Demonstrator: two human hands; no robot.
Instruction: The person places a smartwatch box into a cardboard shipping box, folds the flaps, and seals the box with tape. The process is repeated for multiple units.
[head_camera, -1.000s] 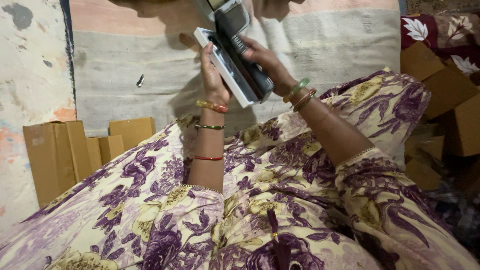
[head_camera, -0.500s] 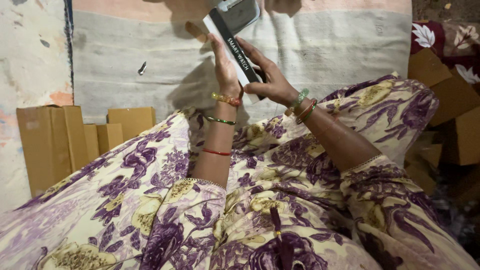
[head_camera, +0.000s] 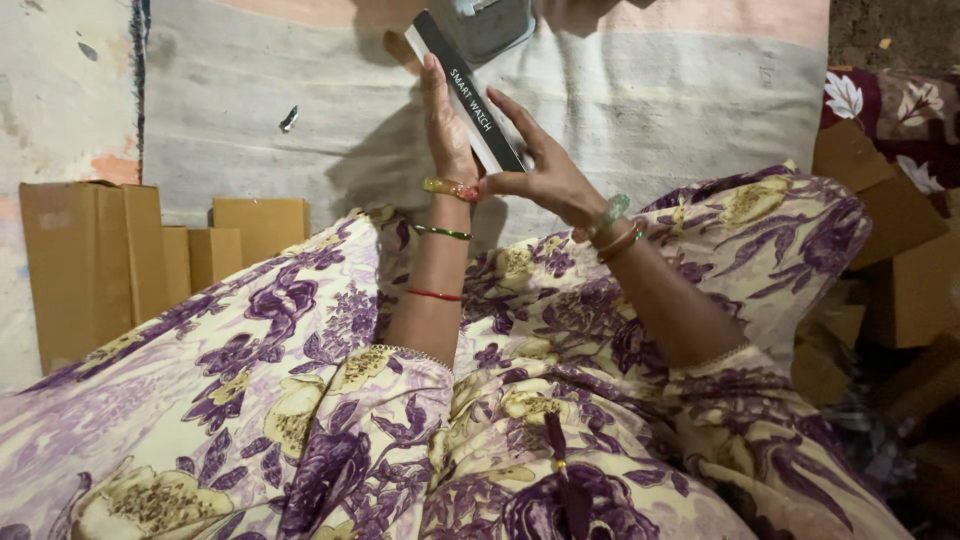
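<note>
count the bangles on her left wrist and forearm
3 on the left hand's arm: a thick orange bangle at the wrist, a thin green bangle just below it, a thin red bangle lower on the forearm. More may hide behind the arm.

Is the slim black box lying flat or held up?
Held up, tilted: both hands, left and right, grip the box above the lap.

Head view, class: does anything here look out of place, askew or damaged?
One small dark object lies alone on the pale mat, away from everything else; what it is cannot be told. The long box between the left hand and right hand looks intact.
</note>
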